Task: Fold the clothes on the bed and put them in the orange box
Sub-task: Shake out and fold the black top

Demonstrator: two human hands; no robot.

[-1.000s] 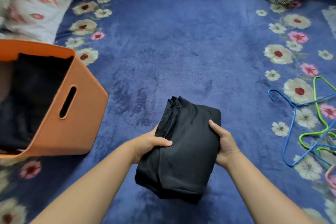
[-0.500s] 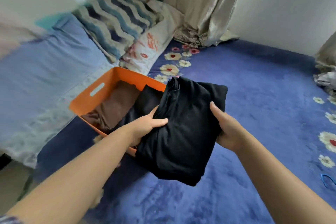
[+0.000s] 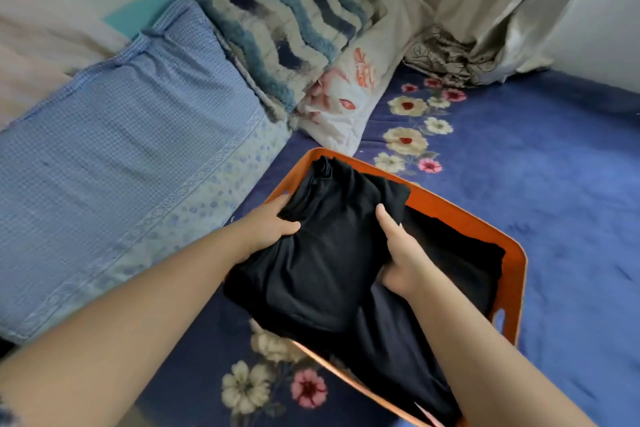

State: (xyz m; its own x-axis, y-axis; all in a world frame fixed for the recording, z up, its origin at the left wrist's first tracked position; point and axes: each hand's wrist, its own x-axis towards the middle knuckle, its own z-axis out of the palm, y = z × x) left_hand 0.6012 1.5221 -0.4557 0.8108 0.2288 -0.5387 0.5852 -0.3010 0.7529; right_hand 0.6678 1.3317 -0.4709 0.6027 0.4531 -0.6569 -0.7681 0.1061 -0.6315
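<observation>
A second ago the folded black garment was held low over the blue floral bedspread, with the orange box well apart at the left edge of the view. Half a second ago it had been lifted and swung toward the box, overlapping only the near right rim. Now it hangs directly over the box's opening, covering most of the left half and hiding the brown clothing seen inside earlier. The left hand and right hand have travelled with it over the box. The hangers have left the view.
</observation>
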